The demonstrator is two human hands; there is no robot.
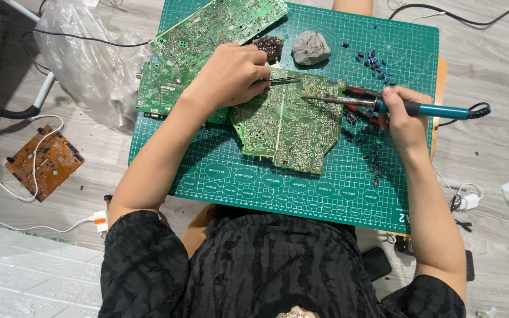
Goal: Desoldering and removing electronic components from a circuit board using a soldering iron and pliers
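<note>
Grey wood-look flooring runs under a green cutting mat [349, 194] marked with a fine grid, where a person in a black textured top works. On the mat lies a green circuit board [290, 126], solder side up, near the middle. The left hand [231, 73] rests on the board's upper left corner, fingers curled shut around thin metal tweezers [284, 80] whose tips point right across the board. The right hand [402, 115] is closed around the teal handle of a soldering iron [384, 106], held nearly level, its metal tip touching or just above the board's upper right part; which one cannot be told. Red-handled pliers [363, 106] lie under the iron, just beside the board's right edge. Two more green boards [207, 29] overlap at the mat's upper left, partly beneath the left forearm. Above the work sit a dark brown lump [269, 46] and, just right of it, a grey stone-like lump [311, 47]. Small blue parts [375, 62] are scattered at the upper right of the mat. Off the mat on the left floor lie an orange circuit board [43, 160] with a white cable across it and a crumpled clear plastic bag [89, 65].
</note>
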